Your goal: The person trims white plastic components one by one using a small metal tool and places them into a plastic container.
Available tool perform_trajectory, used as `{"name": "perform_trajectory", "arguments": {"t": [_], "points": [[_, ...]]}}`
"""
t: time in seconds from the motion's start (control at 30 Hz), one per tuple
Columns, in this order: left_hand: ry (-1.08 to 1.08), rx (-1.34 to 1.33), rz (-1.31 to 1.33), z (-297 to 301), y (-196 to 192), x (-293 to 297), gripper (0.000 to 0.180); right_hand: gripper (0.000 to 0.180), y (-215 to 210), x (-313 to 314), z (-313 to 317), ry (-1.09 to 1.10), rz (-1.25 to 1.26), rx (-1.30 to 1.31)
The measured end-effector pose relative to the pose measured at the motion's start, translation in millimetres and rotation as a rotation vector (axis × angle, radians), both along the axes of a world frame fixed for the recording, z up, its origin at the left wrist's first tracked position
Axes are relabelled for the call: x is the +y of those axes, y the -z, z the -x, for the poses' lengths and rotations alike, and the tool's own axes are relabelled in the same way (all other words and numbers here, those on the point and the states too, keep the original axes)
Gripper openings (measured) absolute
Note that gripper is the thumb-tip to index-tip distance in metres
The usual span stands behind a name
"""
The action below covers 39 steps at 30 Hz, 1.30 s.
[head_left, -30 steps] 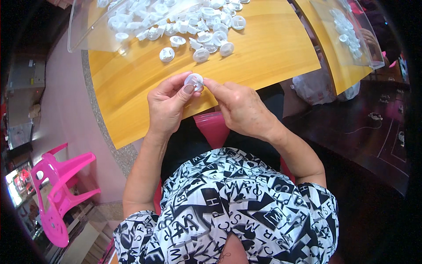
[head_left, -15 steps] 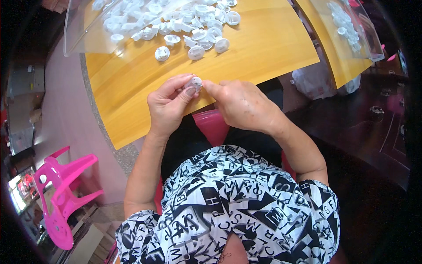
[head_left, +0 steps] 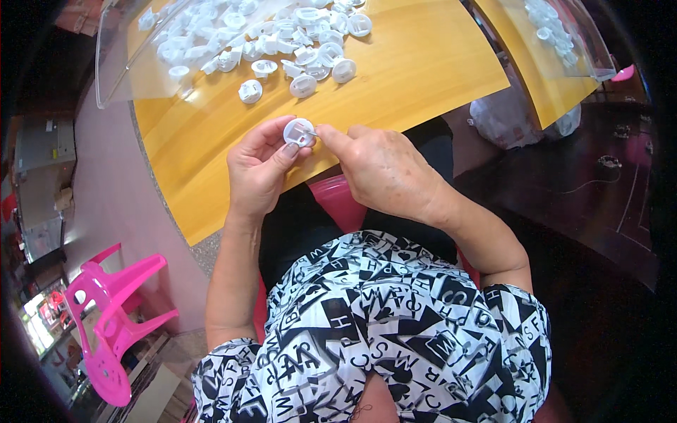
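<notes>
Between the thumb and fingers of my left hand (head_left: 261, 166) is a round white plastic piece (head_left: 290, 134), its flat face with cutouts turned upward. My right hand (head_left: 388, 169) is closed with the index finger pointing at the disc's right edge. A thin, greyish metal-looking sliver (head_left: 311, 132) shows between that fingertip and the disc; its full shape is hidden. Just beyond my hands, similar white plastic pieces (head_left: 303, 86) lie loose on the yellow wood-grain table (head_left: 416, 77).
A clear plastic sheet or bin (head_left: 116, 70) stands over the heap at the far left. Another clear bin (head_left: 599, 60) with white pieces is at the far right. Below the table edge hangs a whitish bag (head_left: 501, 123). A pink plastic stool (head_left: 113, 317) lies on its side at the left.
The white piece has turned in my left hand, so its round face shows more fully. Both hands sit slightly farther left in the picture, and the whole view has shifted a little.
</notes>
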<state>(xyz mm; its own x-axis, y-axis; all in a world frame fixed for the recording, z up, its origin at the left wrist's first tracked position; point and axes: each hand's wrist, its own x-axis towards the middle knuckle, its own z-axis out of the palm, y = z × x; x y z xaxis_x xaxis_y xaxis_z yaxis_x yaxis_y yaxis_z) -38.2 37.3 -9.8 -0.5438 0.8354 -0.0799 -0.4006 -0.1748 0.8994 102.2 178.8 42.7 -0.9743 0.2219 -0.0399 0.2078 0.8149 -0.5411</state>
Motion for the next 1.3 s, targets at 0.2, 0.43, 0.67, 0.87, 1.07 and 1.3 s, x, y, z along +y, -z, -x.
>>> {"name": "perform_trajectory", "arguments": {"t": [0.2,0.43,0.67,0.87,1.07,1.3], "points": [[-0.030,0.073,0.015,-1,2,-1,0.032,0.023,13,1,7,-0.006,0.155,0.038],[-0.168,0.055,0.046,-7,1,2,0.032,0.032,15,-10,6,0.108,0.471,0.153],[-0.194,0.075,0.046,-8,1,4,0.031,0.034,28,-20,10,0.137,0.367,0.211],[-0.241,0.091,0.017,-10,3,5,0.032,0.039,42,-32,13,0.133,0.191,0.337],[-0.291,0.161,0.032,-14,6,5,0.031,0.047,30,-33,13,0.082,0.028,0.226],[-0.181,0.050,0.086,-7,0,4,0.030,0.040,18,-18,7,0.062,0.004,0.184]]}}
